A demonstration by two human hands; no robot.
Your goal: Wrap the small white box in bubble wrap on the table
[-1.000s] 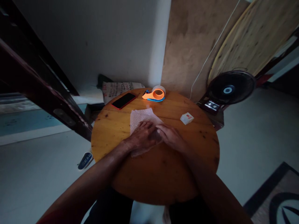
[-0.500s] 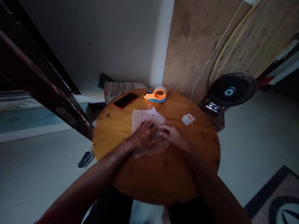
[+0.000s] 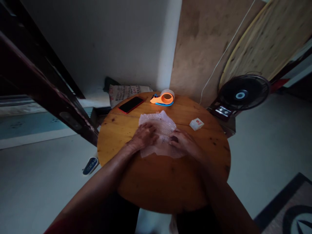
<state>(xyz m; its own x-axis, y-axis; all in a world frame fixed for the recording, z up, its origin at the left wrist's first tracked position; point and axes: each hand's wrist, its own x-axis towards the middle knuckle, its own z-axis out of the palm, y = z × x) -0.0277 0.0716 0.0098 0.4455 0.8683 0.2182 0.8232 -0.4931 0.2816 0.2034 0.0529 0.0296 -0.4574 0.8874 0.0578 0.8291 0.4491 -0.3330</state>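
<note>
A sheet of translucent bubble wrap (image 3: 161, 125) lies on the round wooden table (image 3: 170, 182), its lower part thinner-looking and spread toward me. My left hand (image 3: 146, 135) rests palm down on its left side, fingers out and slightly bent. At the right edge of the wrap, my right hand (image 3: 182, 141) has its thumb and fingers curled together on the sheet. A dark gap shows between that thumb and the fingers. Whether anything lies under or inside the wrap, I cannot tell.
Behind the wrap stands an orange tape dispenser (image 3: 162, 98) with a clear roll. A red-edged phone (image 3: 131, 105) lies at the back left, a small white box (image 3: 196, 123) to the right. A fan (image 3: 241, 94) stands beyond the table's right edge.
The wrap's near part has spread out to the right, toward my right hand. My left hand has shifted slightly left, its fingers more bent. My right hand stays at the right edge.
</note>
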